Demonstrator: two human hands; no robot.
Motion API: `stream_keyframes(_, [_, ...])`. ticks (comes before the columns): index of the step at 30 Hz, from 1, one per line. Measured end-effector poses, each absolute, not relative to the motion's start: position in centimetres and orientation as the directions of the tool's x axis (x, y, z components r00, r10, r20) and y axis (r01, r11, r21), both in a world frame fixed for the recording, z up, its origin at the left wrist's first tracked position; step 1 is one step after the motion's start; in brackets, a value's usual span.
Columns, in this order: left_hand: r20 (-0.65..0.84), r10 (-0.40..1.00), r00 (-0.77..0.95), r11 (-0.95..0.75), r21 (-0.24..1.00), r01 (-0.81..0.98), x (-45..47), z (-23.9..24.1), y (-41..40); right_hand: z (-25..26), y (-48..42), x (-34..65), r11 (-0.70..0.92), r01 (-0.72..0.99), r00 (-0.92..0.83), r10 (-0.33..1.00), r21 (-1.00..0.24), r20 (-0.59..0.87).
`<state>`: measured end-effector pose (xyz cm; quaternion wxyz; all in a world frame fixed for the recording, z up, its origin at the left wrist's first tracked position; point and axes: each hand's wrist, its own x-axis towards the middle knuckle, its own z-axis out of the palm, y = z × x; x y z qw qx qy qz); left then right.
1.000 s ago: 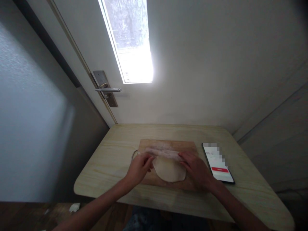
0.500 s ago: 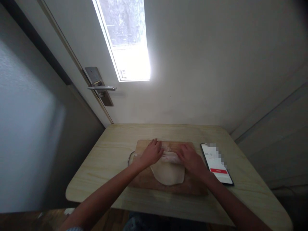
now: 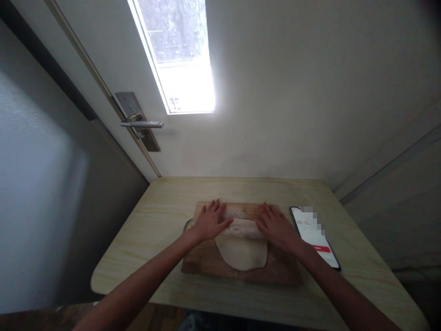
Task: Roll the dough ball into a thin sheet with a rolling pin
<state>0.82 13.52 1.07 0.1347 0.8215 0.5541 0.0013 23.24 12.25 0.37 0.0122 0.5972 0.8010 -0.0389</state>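
A pale sheet of dough with a rounded near edge lies on a wooden cutting board. Across its far part runs a flour-whitened rolling pin, its ends hidden under my hands. My left hand rests over the pin's left end, fingers stretched forward and apart, thumb pointing inward. Over the right end lies my right hand, its fingers also extended and slightly spread. Both palms press from above rather than wrapping round the pin. Flour dusts the board beyond the dough.
A phone with a lit screen lies right of the board on the light wooden table. At the board's left edge is a metal loop handle. Behind the table stands a door with a lever handle and a bright window.
My fingers have straightened and spread from a more curled pose over the pin. More of the dough's near part shows. The whole view has shifted slightly.
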Motion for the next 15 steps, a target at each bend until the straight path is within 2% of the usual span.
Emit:
stream_keyframes(8, [0.013,0.915,0.404,-0.402,0.140,0.905,1.2,0.9,12.4,0.1,11.3,23.0,0.308,0.951,-0.306,0.949,-0.013,0.075])
stream_keyframes(15, [0.026,0.922,0.386,-0.386,0.124,0.914,1.4,1.2,12.2,-0.4,11.5,22.9,0.302,0.953,-0.301,0.943,0.015,0.142])
